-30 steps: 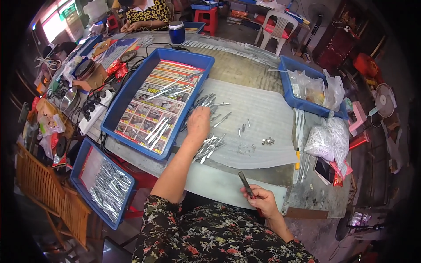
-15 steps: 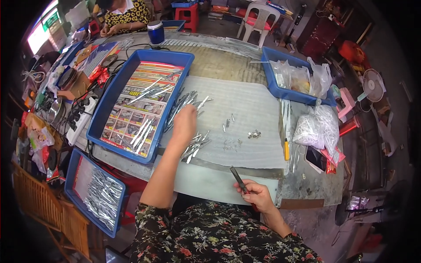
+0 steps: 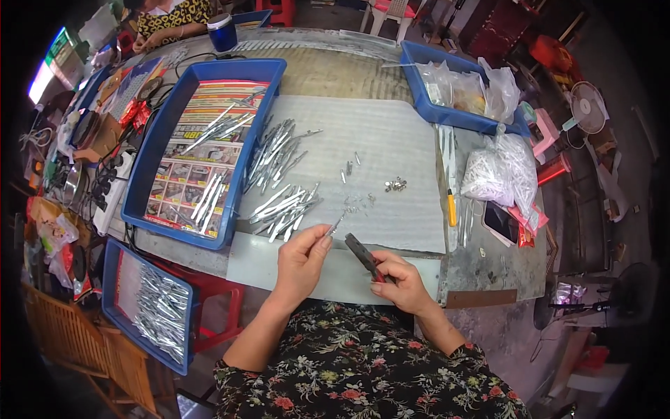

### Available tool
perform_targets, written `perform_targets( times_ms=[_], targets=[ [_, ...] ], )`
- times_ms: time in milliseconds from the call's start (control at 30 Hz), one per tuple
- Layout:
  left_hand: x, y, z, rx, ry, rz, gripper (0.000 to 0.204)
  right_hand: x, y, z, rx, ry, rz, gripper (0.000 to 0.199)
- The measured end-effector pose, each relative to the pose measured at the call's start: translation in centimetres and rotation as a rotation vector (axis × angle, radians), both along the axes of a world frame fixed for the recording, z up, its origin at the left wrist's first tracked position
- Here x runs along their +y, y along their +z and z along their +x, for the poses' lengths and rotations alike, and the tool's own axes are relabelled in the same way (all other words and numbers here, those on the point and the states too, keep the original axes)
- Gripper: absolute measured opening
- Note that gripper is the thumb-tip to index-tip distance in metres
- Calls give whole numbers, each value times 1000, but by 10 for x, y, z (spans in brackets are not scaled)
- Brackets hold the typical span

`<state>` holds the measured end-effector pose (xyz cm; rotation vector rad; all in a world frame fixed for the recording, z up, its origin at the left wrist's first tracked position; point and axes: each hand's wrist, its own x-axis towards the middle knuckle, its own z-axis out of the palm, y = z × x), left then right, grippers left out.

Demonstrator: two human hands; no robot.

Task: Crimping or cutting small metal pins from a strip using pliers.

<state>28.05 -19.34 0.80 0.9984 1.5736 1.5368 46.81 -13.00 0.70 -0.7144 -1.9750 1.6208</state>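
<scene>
Between the thumb and fingers of my left hand (image 3: pixel 299 264) is a slim silver metal piece (image 3: pixel 338 221), its tip angled up and to the right. My right hand (image 3: pixel 406 283) is wrapped round a pair of pliers (image 3: pixel 360 253) with dark jaws and red handles. The jaws point up and left, a short way from the metal piece and not touching it. Beyond my left hand, on a white foam sheet (image 3: pixel 391 140), lie two piles of similar slim pieces, a near pile (image 3: pixel 287 211) and a far pile (image 3: pixel 278 153). Small round metal parts (image 3: pixel 396 184) and tiny clear-looking bits (image 3: pixel 357 203) are farther off.
A blue tray (image 3: pixel 132 202) with printed paper and metal pieces stands left; a lower blue tray (image 3: pixel 183 335) holds many more. At right are a blue tray of bags (image 3: pixel 457 120), a yellow-handled knife (image 3: pixel 451 209), a phone (image 3: pixel 500 223) and a bag of white pieces (image 3: pixel 499 171). Another person (image 3: pixel 171 21) sits opposite.
My left hand has come back from the piles toward me and now holds a slim metal piece. The pliers in my right hand have moved slightly left and up, closer to it.
</scene>
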Motion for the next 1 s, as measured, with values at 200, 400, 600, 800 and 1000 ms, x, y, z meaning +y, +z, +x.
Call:
perform_targets(
  times_ms=[200,400,600,800,1000],
  targets=[
    [-4,-3,13,-15,-33,-22,14,-2,-2,1,-35,23,-7,15],
    [-5,-5,18,35,4,-22,14,-3,-4,-1,-46,11,3,16],
    [-3,-3,22,203,81,73,14,-3,2,-3,-70,-1,214,16],
    [-4,1,22,453,117,202,15,-1,2,-2,9,73,-737,9],
    [-3,0,19,234,116,122,15,-1,-10,-4,133,59,-287,8]
  ],
)
